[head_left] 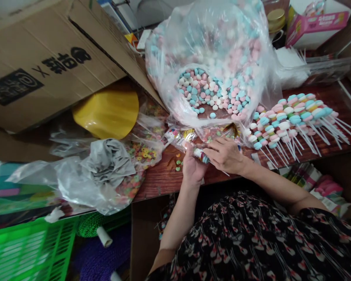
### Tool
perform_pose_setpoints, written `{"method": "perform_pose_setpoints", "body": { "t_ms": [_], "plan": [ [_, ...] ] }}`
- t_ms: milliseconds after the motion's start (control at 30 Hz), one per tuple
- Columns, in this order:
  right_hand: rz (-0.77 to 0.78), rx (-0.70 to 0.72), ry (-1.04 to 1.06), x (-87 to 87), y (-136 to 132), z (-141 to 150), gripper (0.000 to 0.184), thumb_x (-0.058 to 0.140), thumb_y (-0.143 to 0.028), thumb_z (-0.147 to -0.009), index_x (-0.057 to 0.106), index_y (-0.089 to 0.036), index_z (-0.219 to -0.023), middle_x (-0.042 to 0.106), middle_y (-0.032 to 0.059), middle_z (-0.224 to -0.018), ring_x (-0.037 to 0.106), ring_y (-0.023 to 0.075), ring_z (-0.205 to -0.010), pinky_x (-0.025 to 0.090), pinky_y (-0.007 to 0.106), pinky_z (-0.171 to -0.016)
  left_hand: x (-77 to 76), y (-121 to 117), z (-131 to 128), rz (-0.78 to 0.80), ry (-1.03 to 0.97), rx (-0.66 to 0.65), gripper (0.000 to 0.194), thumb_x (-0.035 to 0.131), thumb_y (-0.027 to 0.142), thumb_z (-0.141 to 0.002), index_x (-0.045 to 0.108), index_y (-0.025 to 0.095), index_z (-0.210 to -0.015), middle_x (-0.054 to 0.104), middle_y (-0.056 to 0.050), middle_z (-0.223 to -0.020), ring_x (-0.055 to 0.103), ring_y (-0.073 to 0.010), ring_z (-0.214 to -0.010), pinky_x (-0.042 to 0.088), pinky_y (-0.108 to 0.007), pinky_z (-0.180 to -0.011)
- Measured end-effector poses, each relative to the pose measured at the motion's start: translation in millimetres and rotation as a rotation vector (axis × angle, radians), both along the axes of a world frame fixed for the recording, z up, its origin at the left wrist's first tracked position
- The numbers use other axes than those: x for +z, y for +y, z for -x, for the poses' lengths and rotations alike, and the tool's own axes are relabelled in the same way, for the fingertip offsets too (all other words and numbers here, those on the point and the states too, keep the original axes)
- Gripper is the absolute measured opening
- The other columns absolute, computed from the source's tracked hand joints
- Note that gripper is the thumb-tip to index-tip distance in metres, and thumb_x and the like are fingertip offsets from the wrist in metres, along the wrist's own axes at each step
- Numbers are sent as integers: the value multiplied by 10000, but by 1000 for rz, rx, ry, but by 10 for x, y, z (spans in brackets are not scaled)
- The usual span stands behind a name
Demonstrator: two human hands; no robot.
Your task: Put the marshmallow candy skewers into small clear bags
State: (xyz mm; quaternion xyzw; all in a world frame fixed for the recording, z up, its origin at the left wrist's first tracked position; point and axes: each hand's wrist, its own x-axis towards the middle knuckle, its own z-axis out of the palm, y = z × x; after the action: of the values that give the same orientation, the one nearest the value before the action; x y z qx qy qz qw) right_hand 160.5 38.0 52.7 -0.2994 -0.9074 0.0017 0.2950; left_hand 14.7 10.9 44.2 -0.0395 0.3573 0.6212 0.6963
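Left fingers (pixel 188 153) and right fingers (pixel 217 147) closed around a stick of pastel candy discs (pixel 200 154), loose green candies (pixel 178 165) just left of the fingers, plastic bag of pink and blue candies (pixel 210 47) above them, candy skewers (pixel 292 121) right of them, wooden tabletop (pixel 160 180) beneath

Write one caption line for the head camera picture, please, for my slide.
Left hand and right hand hold a candy stick beside a clear plastic bag of pink and blue candies.

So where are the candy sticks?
The candy sticks lie on the wooden table in the head view, right of the right hand, beside the clear candy bag.
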Motion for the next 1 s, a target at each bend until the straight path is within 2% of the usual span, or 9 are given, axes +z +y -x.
{"method": "perform_pose_setpoints", "body": {
  "t_ms": [133, 300, 467, 567, 733, 833, 933, 1000],
  "plan": [
    [-91, 12, -12, -53, -7, 33, 220, 471, -220, -951, 675, -187, -875, 647, 34, -814, 463, 188, -821, 288, 346, -734, 3, -7, -30, 28, -63, -34, 393, 492, 464, -955, 608, 152, -746, 656, -3, -675, 632, -100, -612, 532, -204, -629],
    [-133, 44, -11, -123, -11, 50, 246, 445, -203, -957, 655, -169, -833, 642, 45, -809, 449, 185, -803, 276, 351, -732, -56, -15, -76, 37, -40, -68, 330, 600, 434, -903, 591, 153, -731, 621, 18, -640, 590, -78, -548, 505, -173, -560],
    [-90, 89, -33, -146, 9, 43, 275, 408, -190, -955, 644, -165, -816, 642, 55, -818, 460, 189, -804, 290, 359, -739, -198, -42, -144, -3, 103, 0, 253, 719, 350, -823, 589, 155, -728, 608, 41, -635, 565, -52, -538, 480, -147, -549],
    [-88, 123, 37, -168, -3, 26, 265, 426, -190, -938, 637, -173, -780, 642, 46, -775, 472, 186, -775, 319, 360, -740, -239, -66, -168, -23, 193, 32, 267, 770, 321, -770, 577, 148, -704, 580, 55, -606, 531, -40, -503, 444, -143, -511],
    [82, 92, 322, -247, -66, 10, 206, 456, -158, -908, 654, -182, -855, 689, 52, -835, 550, 175, -777, 410, 344, -741, -141, -49, -185, -34, 120, 59, 327, 671, 402, -851, 557, 152, -676, 578, 32, -613, 560, -71, -547, 482, -191, -589],
    [213, 116, 436, -225, -138, -29, 193, 459, -155, -912, 646, -193, -880, 706, 48, -863, 598, 162, -795, 457, 331, -761, -86, -27, -144, -31, 113, 58, 365, 596, 431, -900, 544, 158, -663, 593, 10, -643, 577, -92, -578, 487, -217, -611],
    [423, 46, 484, -120, -261, -142, 155, 483, -217, -938, 635, -190, -940, 693, 50, -881, 615, 148, -790, 472, 299, -730, -72, -15, -40, -24, 79, 82, 342, 554, 421, -926, 556, 171, -693, 605, 7, -676, 602, -112, -634, 514, -266, -696],
    [534, -35, 403, -65, -365, -228, 151, 572, -303, -916, 635, -181, -980, 680, 46, -875, 599, 139, -729, 455, 275, -672, -68, -14, 34, -48, 66, 110, 331, 547, 422, -930, 566, 178, -707, 602, 13, -677, 602, -115, -642, 525, -307, -751]
  ]
}}
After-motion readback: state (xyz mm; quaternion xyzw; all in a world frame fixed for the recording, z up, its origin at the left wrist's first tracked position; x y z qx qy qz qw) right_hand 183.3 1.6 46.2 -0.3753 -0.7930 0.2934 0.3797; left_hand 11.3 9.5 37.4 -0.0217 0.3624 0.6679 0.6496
